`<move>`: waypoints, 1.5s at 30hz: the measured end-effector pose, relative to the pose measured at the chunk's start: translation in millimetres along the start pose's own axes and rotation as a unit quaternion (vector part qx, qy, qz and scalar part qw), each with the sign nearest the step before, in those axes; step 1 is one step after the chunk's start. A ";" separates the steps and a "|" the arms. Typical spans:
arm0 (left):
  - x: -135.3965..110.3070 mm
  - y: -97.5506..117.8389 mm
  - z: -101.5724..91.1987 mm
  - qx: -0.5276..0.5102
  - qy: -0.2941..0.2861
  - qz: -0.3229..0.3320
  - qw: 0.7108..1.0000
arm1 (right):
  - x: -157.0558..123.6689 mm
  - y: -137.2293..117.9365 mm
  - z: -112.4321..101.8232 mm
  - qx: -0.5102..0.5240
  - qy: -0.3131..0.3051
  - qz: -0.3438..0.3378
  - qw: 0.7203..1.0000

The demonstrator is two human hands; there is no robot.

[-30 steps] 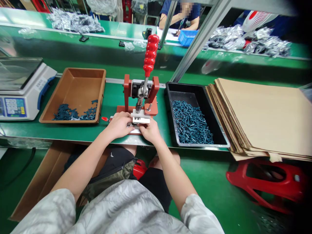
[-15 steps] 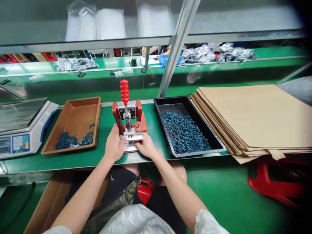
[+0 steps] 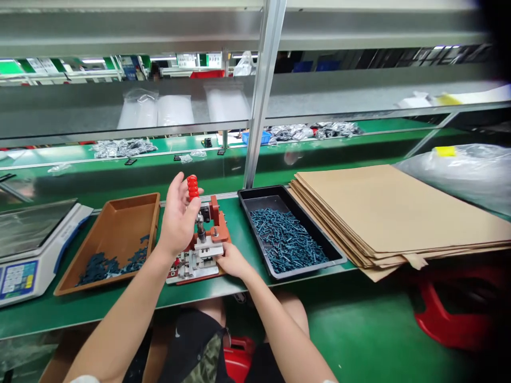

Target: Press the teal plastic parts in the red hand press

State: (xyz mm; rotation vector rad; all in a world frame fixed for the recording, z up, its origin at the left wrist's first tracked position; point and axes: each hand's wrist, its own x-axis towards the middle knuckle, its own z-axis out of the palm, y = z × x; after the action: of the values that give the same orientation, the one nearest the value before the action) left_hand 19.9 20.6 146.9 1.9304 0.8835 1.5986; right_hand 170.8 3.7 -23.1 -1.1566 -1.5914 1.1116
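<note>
My left hand is raised with its fingers apart, right beside the red ribbed handle of a bench toggle press. My right hand lies low against the right end of the press's metal jig. Whether its fingers grip the jig is hard to tell. The jig sits on a red base plate at the bench's front edge.
A brown tray holds dark teal parts left of the press. A black tray of teal parts stands to its right, then stacked cardboard sheets. A weighing scale sits at far left. Metal uprights and another green bench stand behind.
My left hand has come off the jig and risen beside the red handle. My right hand stays at the jig. The view has tilted upward, showing more of the shelves.
</note>
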 end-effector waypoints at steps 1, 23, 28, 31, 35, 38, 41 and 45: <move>-0.2 10.9 6.0 -0.002 -0.013 0.009 1.000 | -0.5 -0.6 -0.1 0.001 0.003 -0.001 1.000; -25.9 -23.9 -12.8 0.132 0.059 0.013 0.989 | -12.7 3.2 -2.4 -0.076 0.055 -0.143 0.985; -112.7 -74.6 -31.8 0.326 -0.049 -0.079 0.941 | -14.1 1.7 0.9 -0.099 0.028 -0.143 0.984; -131.1 -95.3 -31.3 0.349 -0.125 -0.186 0.910 | -11.4 2.7 7.5 -0.123 0.035 -0.087 0.988; -128.9 -103.9 -33.5 0.314 -0.116 -0.269 0.903 | -8.5 3.3 13.1 -0.123 0.037 -0.068 0.989; -128.8 -108.1 -40.9 0.270 -0.145 -0.241 0.921 | -9.6 2.3 13.9 -0.141 0.038 -0.089 0.985; -132.9 -117.5 -45.4 0.284 -0.143 -0.205 0.925 | -12.2 2.0 15.1 -0.166 0.056 -0.087 0.981; -133.0 -130.1 -46.3 0.266 -0.136 -0.219 0.929 | -12.4 3.5 17.6 -0.176 0.057 -0.082 0.979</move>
State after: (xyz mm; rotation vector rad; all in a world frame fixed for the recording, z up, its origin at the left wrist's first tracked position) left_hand -62.8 9.1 -25.7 2.0265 1.6066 0.8577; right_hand 157.2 -10.7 -32.3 -1.2640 -1.8013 0.6614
